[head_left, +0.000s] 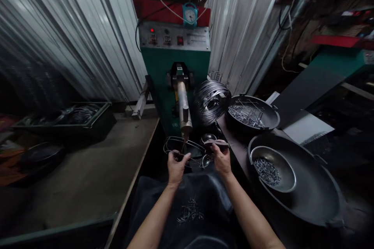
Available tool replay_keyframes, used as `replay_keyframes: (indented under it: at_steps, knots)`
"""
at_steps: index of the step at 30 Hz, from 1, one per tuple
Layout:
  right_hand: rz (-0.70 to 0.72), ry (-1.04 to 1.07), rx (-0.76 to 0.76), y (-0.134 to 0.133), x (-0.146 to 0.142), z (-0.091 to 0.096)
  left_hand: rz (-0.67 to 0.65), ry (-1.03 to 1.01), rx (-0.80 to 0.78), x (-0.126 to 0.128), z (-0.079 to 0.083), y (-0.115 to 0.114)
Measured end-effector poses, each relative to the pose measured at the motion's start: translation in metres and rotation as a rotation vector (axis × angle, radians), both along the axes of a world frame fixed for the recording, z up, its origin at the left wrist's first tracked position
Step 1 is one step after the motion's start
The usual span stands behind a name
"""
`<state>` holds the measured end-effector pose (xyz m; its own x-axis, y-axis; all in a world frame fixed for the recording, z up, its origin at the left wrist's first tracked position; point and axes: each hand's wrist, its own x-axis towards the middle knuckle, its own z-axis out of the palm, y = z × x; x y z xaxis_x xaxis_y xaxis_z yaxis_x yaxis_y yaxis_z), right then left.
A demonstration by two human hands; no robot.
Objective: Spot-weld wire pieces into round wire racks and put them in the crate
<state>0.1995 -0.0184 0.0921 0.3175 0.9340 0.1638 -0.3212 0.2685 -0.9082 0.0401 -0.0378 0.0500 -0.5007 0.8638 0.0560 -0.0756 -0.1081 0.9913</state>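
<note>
My left hand [176, 169] is closed, thumb and fingers pinching the near side of a bent wire frame [171, 138]. The frame has a rounded loop of thin metal wire and sits under the tip of a machine's metal electrode arm [184, 113]. My right hand [223, 161] grips a dark, flat, bar-like block [221, 145], whose exact kind I cannot tell. Beside that hand are a small round metal cup [208, 137] and a small wire ring [205, 160]. Short bent wire pieces [190, 211] lie on the dark apron [157, 198] over my lap.
The green machine [157, 85] stands straight ahead, with a small blue clock [190, 14] on top. Right of it are a wire coil [210, 101], a pan of wire pieces [271, 118] and a large wok [315, 186] holding a metal bowl [288, 175]. A green bin [99, 122] sits left.
</note>
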Motion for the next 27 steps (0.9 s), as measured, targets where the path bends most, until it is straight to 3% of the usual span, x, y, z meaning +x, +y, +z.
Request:
replay_keyframes:
  at_steps: [2,5,10,17,27]
  knots:
    - [0.046,-0.085,0.022,0.001,0.002,0.003,0.024,-0.145,0.015,-0.003,0.0,0.001]
    - [0.234,-0.217,0.019,0.002,0.002,0.007,0.018,-0.329,-0.001,-0.009,0.001,0.002]
    - [0.36,-0.371,0.042,0.0,-0.004,0.012,0.048,-0.473,-0.104,-0.017,0.005,0.0]
    - [0.337,-0.586,0.077,0.003,-0.015,0.016,0.05,-0.498,-0.142,-0.025,0.006,-0.001]
    - [0.291,-0.652,0.05,0.028,-0.036,0.021,0.043,-0.555,-0.246,-0.03,0.005,0.011]
